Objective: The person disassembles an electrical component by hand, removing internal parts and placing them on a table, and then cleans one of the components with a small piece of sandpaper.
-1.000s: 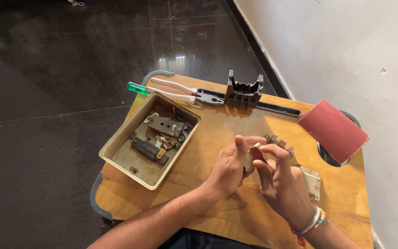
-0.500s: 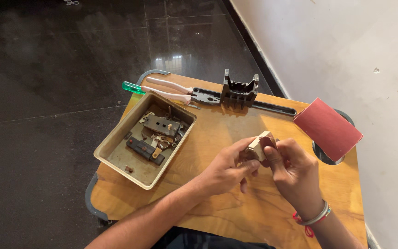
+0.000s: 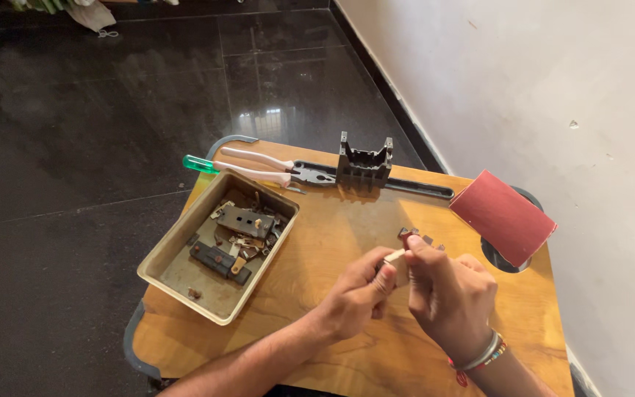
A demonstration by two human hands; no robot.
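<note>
Small pale block-shaped part point(image 3: 397, 256) pinched in narrow grip between left hand point(image 3: 356, 298) and right hand point(image 3: 450, 295), above wooden table point(image 3: 332, 228). Nearby: beige metal tray of rusty parts point(image 3: 218, 250), red sandpaper sheet point(image 3: 502, 217).

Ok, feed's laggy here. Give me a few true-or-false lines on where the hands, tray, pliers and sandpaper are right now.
1. Both hands meet on one small pale part. True: the left hand and right hand pinch it together above the table.
2. The tray sits right of the hands. False: it sits to their left, holding rusty metal parts.
3. The pliers lie inside the tray. False: they lie on the table beyond it, by a green handle.
4. The red sandpaper lies at the table's right edge. True.
5. A black slotted block stands at the far side. True.
</note>
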